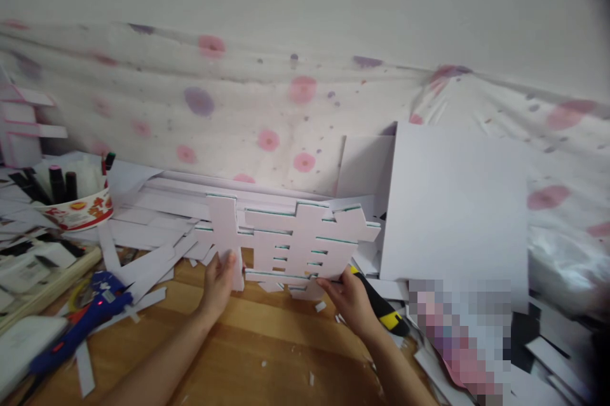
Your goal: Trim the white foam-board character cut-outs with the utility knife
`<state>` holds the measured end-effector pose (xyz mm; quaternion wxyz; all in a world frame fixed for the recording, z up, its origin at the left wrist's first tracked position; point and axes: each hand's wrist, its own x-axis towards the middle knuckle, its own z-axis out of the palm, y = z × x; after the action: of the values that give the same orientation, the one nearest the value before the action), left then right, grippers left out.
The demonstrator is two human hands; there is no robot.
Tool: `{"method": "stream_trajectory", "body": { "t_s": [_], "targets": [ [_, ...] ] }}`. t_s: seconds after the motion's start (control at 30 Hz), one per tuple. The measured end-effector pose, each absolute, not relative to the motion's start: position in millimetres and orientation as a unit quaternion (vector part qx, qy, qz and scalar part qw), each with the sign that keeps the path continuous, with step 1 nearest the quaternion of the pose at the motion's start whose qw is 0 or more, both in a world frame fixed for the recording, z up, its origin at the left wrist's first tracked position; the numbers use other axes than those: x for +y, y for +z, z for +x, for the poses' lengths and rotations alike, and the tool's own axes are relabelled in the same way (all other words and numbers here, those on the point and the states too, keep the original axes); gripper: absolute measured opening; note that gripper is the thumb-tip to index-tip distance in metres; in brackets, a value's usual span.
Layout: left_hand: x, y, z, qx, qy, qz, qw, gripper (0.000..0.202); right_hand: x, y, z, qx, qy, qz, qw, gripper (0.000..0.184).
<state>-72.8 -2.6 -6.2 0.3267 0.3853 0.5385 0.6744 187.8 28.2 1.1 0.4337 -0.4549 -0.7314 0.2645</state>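
Note:
A white foam-board cutout [305,231] with green-edged slots and notched sides stands nearly upright over the wooden table, facing me. My left hand [220,280] grips its lower left upright strip, thumb on the front. At the lower right, my right hand [350,295] pinches the bottom edge, thumb on the near face. The fingers behind the board are mostly hidden. A black and yellow utility knife [381,304] lies just beyond my right hand. Off to the left of my left hand rests a blue glue gun [83,317] with a small red light showing.
A paper tub [81,212] of markers stands at the left among white board strips [157,222]. A large white sheet [457,209] leans against the flowered wall covering [267,101]. Scraps lie on the wooden table [257,349]. Black pieces [521,339] lie at the right.

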Motion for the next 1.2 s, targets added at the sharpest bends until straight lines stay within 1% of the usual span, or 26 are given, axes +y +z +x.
{"method": "stream_trajectory", "body": {
  "t_s": [0.1, 0.3, 0.53, 0.73, 1.0, 1.2],
  "targets": [
    [-4, -4, -70, 0.543, 0.682, 0.374, 0.315, 0.045, 29, -2, 187, -0.725, 0.248, -0.467, 0.441, 0.028],
    [2, -8, -69, 0.559, 0.681, 0.354, 0.313, 0.052, 40, -16, 185, -0.72, 0.214, -0.478, 0.456, 0.034],
    [7, -21, -81, 0.548, 0.681, 0.365, 0.319, 0.051, 39, -19, 183, -0.707, 0.174, -0.489, 0.479, 0.034],
    [7, -29, -77, 0.553, 0.67, 0.361, 0.341, 0.043, 40, -23, 182, -0.694, 0.188, -0.496, 0.487, 0.037],
    [11, -30, -71, 0.563, 0.673, 0.334, 0.346, 0.045, 40, -22, 181, -0.674, 0.189, -0.493, 0.516, 0.032],
    [13, -30, -73, 0.574, 0.656, 0.329, 0.363, 0.045, 41, -22, 181, -0.651, 0.229, -0.478, 0.544, 0.028]
  ]
}}
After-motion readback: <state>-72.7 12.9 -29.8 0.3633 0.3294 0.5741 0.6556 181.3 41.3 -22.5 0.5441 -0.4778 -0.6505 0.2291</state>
